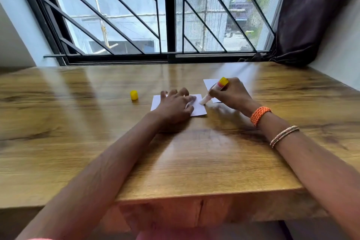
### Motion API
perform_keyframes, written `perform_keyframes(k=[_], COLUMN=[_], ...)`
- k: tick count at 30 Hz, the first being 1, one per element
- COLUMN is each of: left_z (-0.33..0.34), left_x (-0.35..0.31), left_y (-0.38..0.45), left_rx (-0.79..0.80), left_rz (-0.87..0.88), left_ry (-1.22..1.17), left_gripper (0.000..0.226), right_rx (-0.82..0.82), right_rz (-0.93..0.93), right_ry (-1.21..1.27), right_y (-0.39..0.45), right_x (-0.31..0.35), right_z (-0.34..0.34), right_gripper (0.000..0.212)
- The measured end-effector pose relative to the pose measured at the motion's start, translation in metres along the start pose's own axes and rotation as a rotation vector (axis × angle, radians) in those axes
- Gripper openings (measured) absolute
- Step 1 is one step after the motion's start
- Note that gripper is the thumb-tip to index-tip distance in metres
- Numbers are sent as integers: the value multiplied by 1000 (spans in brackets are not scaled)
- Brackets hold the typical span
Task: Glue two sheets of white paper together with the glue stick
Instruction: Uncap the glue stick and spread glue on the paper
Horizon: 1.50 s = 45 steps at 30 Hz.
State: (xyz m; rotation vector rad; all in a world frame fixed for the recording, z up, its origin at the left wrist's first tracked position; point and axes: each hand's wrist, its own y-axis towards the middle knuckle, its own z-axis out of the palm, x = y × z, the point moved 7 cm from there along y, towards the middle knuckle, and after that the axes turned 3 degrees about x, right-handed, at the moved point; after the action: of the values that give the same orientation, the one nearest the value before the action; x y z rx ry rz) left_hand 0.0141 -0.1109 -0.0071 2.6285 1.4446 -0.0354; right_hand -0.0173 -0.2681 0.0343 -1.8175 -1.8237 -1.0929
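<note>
from the head camera, a wooden tabletop (194, 152) runs up to a barred window (169, 11) with a dark curtain (315, 11) at the right. the left hand (175, 106) lies flat with fingers spread on a small white sheet of paper (200, 109), pressing it to the tabletop. the right hand (229, 93) has its fingers curled round the glue stick (214, 90), which is tilted, its yellow end up and away, its white tip down on the right part of that same sheet, just beside the left fingertips. a second white sheet (209, 84) lies just beyond, partly hidden under the right hand. the yellow cap (134, 95) stands alone on the tabletop, to the left of the paper and apart from it. an orange band (260, 115) and thin bangles (284, 135) circle the right wrist.
</note>
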Motion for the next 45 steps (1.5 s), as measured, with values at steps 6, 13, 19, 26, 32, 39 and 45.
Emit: perform_keyframes(k=[6, 13, 19, 26, 32, 39, 45], left_z=[1, 0, -1, -2, -21, -12, -14], left_x=[0, -1, -2, 0, 4, 29, 33], left_y=[-3, -6, -6, -6, -7, -22, -9], left_rx=[-7, -12, -13, -4, -19, 363, 145], left_rz=[4, 6, 5, -7, 92, 141, 21], left_ry=[3, -1, -15, -29, -330, -313, -19], left_gripper=[44, 45, 45, 44, 49, 53, 47], right_rx=[33, 55, 75, 201, 242, 41, -19], right_rz=[-13, -43, -40, -60, 34, 145, 152], right_ry=[26, 65, 62, 98, 382, 611, 670], right_y=[-12, -23, -25, -21, -12, 10, 32], right_x=[2, 4, -1, 6, -10, -18, -3], right_z=[-2, -3, -3, -1, -4, -16, -2], right_gripper=[16, 12, 16, 10, 15, 11, 10])
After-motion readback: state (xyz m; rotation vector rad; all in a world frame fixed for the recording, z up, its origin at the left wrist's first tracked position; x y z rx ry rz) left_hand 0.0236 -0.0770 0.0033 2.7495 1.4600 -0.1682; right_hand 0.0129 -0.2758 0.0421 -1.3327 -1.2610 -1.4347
